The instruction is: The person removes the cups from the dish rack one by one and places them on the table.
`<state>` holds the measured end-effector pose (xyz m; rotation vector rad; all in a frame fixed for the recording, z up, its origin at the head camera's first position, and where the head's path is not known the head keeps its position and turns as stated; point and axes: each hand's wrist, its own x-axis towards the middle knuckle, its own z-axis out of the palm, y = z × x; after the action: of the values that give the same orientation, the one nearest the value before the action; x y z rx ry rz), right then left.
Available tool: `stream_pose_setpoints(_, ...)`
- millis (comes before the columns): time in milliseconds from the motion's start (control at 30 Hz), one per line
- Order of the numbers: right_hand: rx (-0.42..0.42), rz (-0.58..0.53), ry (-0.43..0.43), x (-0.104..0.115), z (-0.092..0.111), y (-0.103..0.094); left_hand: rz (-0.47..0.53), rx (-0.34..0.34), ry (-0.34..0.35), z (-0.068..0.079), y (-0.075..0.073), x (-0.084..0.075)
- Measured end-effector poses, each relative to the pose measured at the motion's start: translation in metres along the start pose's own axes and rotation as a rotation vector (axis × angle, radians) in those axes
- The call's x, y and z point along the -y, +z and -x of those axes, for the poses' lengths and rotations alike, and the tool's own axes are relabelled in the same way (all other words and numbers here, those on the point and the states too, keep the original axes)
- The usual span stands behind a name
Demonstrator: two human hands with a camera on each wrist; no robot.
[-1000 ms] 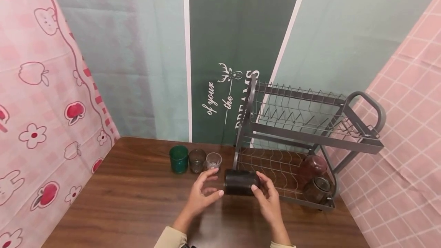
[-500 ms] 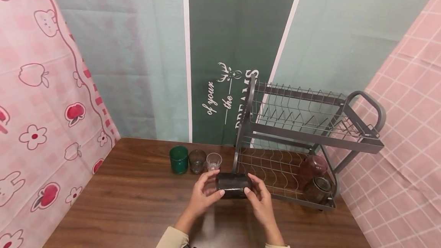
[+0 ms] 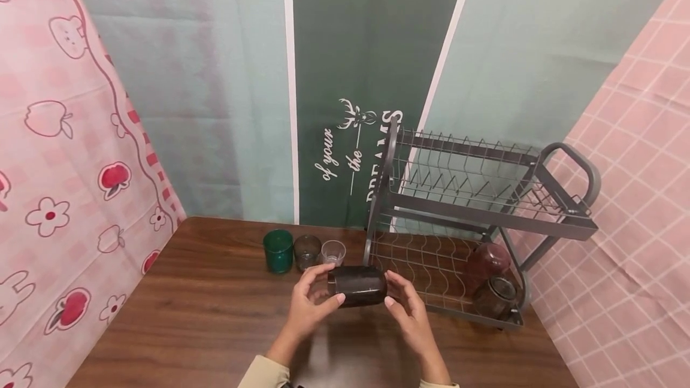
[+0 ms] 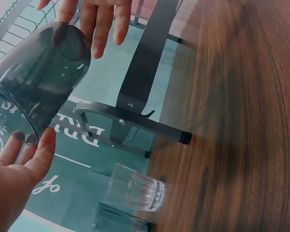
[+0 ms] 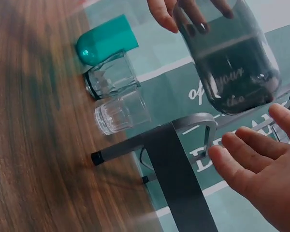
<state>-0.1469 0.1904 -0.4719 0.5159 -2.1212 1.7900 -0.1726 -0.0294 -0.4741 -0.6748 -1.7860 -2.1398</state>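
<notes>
A dark tinted drinking glass (image 3: 358, 286) lies on its side in the air above the table. My left hand (image 3: 312, 307) holds it by the rim end, with fingers and thumb at the mouth, as the left wrist view shows. The glass's rounded base (image 5: 241, 99) points toward my right hand (image 3: 409, 310). That hand's fingers are spread and loosely bent beside the base; in the right wrist view they look slightly apart from it. Behind the hands stand a green glass (image 3: 278, 251), a grey glass (image 3: 308, 251) and a small clear glass (image 4: 137, 188) in a row.
A two-tier dish rack (image 3: 485, 211) stands at the back right. On its lower tier are a pinkish glass (image 3: 492, 259) and a dark glass (image 3: 496, 297), at the right end. Printed cloths surround the wooden table (image 3: 205, 328).
The dark glass has moved left, from my right hand's grip, through both hands, into my left hand's. My right fingers have loosened from its base.
</notes>
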Motion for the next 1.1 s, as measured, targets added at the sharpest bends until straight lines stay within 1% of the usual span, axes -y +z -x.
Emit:
stream_pose_setpoints(67,0.019,0.054,0.033,-0.001,0.001,-0.002,-0.025,-0.003,-0.027,-0.001,0.0,-0.01)
stream_pose_setpoints(133,0.053,0.166,0.059,0.0,0.0,-0.006,-0.068,-0.014,-0.033,-0.003,-0.001,-0.016)
stream_pose_setpoints(200,0.111,0.306,0.082,0.002,-0.002,-0.013,-0.14,-0.03,-0.043,-0.005,-0.003,-0.027)
stream_pose_setpoints(300,0.201,0.491,0.107,0.005,-0.007,-0.022,-0.242,-0.058,-0.021,-0.006,-0.008,-0.024)
stream_pose_setpoints(400,0.263,0.583,0.141,0.008,-0.01,-0.029,-0.328,-0.072,-0.016,-0.006,-0.015,-0.011)
stream_pose_setpoints(500,0.296,0.646,0.173,0.01,-0.012,-0.034,-0.393,-0.075,-0.018,-0.007,-0.02,0.003)
stream_pose_setpoints(567,0.302,0.672,0.178,0.011,-0.013,-0.038,-0.419,-0.07,-0.019,-0.008,-0.022,0.007)
stream_pose_setpoints(667,0.312,0.696,0.194,0.013,-0.013,-0.042,-0.466,-0.06,-0.016,-0.01,-0.024,0.01)
stream_pose_setpoints(767,0.32,0.716,0.216,0.014,-0.013,-0.046,-0.518,-0.044,-0.028,-0.013,-0.024,0.011)
stream_pose_setpoints(867,0.328,0.739,0.23,0.015,-0.014,-0.051,-0.551,-0.031,-0.036,-0.015,-0.025,0.012)
stream_pose_setpoints(1000,0.338,0.767,0.246,0.017,-0.015,-0.058,-0.591,-0.015,-0.052,-0.019,-0.026,0.016)
stream_pose_setpoints(1100,0.334,0.791,0.276,0.02,-0.017,-0.065,-0.633,0.009,-0.065,-0.022,-0.026,0.021)
